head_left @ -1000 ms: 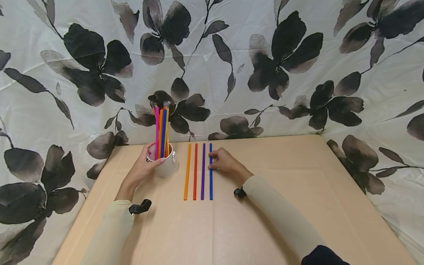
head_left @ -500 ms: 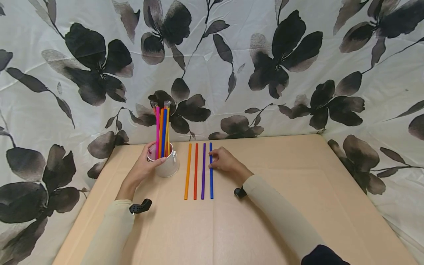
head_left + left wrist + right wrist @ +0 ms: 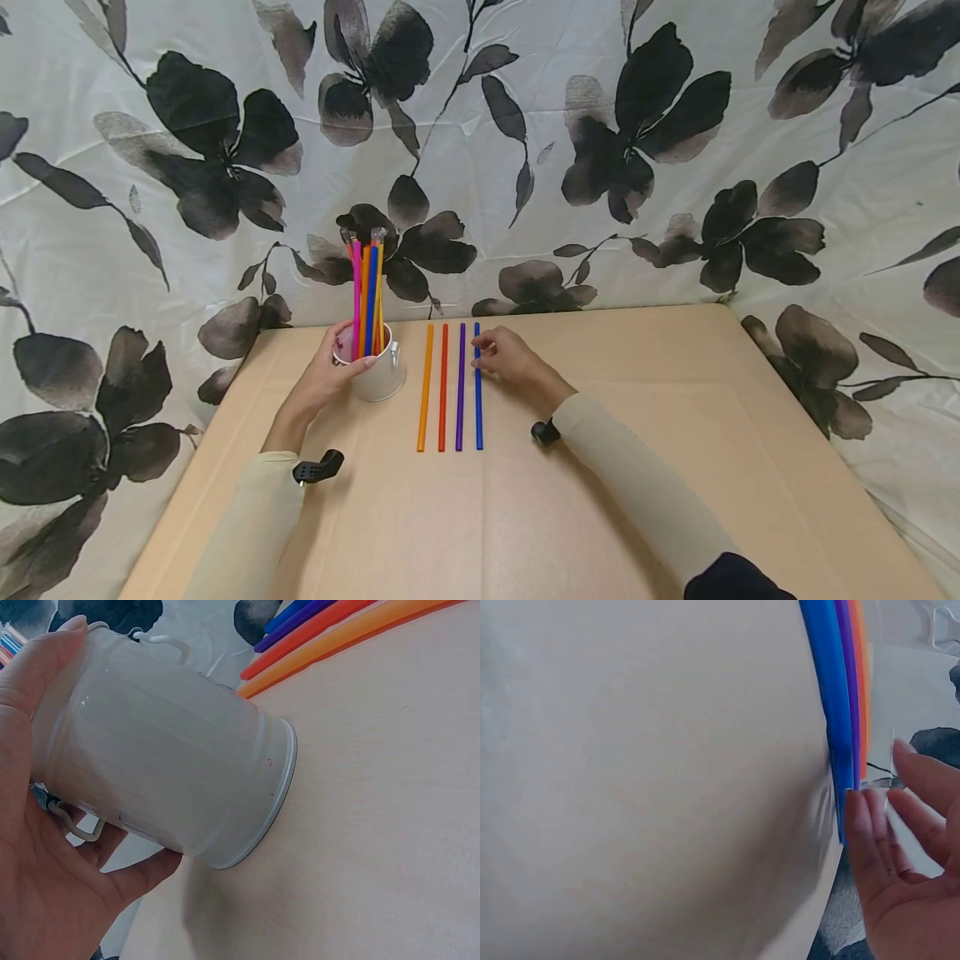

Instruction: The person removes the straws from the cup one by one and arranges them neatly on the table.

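My left hand (image 3: 318, 385) grips a small white pail (image 3: 379, 382) with side handles, fingers and thumb around its wall. It stands at the back left of the table, holding paintbrushes and coloured sticks (image 3: 371, 292). Right of it lie an orange stick (image 3: 425, 392), a red stick (image 3: 442, 392), a purple stick (image 3: 461, 392) and a blue stick (image 3: 478, 417), parallel and apart. My right hand (image 3: 517, 367) is over the upper part of the blue stick. In the right wrist view, its thumb stands apart from the fingers beside the blue stick (image 3: 832, 697), pinching nothing.
The wooden table (image 3: 645, 450) reaches back to a white cloth (image 3: 495, 192) with dark flowers, which hangs behind and at both sides. A black strap device (image 3: 318, 468) sits on the left wrist, another (image 3: 545, 435) on the right.
My right hand has let go of the blue stick and its fingers have lifted and shifted slightly away from me. The left hand and pail stay put.
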Tool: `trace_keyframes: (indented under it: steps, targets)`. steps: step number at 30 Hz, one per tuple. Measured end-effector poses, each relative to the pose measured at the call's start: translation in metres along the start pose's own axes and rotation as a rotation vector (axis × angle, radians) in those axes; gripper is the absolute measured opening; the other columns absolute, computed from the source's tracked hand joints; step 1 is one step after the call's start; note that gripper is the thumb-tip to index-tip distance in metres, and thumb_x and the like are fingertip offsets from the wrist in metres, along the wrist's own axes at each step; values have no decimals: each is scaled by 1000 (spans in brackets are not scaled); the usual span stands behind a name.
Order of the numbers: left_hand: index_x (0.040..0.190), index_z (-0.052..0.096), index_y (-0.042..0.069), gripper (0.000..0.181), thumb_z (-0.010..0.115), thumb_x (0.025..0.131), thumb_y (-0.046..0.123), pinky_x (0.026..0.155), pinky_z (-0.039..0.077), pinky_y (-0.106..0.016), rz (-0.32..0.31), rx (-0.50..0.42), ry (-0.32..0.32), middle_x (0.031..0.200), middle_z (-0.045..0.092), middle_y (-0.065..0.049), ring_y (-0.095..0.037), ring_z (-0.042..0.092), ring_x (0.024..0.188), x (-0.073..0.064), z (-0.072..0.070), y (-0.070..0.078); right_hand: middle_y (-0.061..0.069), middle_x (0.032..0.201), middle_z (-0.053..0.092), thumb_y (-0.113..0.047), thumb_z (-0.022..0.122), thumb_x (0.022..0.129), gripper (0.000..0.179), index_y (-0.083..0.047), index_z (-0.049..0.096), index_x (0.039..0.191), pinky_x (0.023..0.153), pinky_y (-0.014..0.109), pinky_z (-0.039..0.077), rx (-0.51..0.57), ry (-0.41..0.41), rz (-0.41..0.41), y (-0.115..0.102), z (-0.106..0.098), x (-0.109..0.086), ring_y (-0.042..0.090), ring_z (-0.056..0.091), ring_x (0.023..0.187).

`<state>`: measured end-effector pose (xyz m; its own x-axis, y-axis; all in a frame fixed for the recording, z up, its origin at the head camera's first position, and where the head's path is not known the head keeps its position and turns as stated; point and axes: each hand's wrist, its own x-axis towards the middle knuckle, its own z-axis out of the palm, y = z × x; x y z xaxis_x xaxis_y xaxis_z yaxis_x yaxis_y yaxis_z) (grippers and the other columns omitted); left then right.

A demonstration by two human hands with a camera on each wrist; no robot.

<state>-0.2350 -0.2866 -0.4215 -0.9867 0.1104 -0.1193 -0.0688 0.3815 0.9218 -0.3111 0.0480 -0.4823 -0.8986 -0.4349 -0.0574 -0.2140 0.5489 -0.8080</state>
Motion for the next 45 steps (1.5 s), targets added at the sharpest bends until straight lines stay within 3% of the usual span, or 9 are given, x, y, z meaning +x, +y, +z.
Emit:
trace_keyframes:
  steps: [3,7,13,19,26,45]
  targets:
    - [161,12,16,89,72,95,23,117,17,-72,1,0,0,164,15,-21,-43,10,154,0,0,0,15,123,58,-10,72,94,41,0,63,133,78,27,58,60,16,-21,-3,0,3,24,59,103]
    - [161,11,16,90,72,95,22,117,17,-71,0,1,2,165,15,-21,-43,10,154,2,0,-2,13,122,63,-13,71,96,40,-3,64,134,79,26,58,48,53,-67,-7,0,8,23,59,104]
    - [162,10,22,93,73,94,26,117,16,-72,4,13,18,166,15,-18,-42,10,154,14,-3,-23,10,113,67,-16,73,95,40,-3,65,132,86,30,56,5,108,-160,-21,1,12,25,63,104]
    - [162,9,29,97,76,92,36,117,19,-71,4,17,28,167,14,-14,-40,10,155,22,-4,-38,6,113,67,-16,71,97,38,-7,64,134,84,28,58,45,112,-165,-41,3,9,22,63,104]
    - [162,11,29,98,77,90,38,117,21,-70,8,0,23,166,16,-16,-41,12,154,21,-3,-37,3,118,70,-21,71,97,40,-13,64,135,86,27,58,50,89,-146,-59,10,12,18,64,107]
    - [162,9,30,100,77,89,41,117,22,-70,29,13,26,166,15,-14,-42,14,153,19,-3,-36,5,128,69,-18,69,98,45,-14,58,141,94,25,56,85,16,-281,-97,26,30,14,65,113]
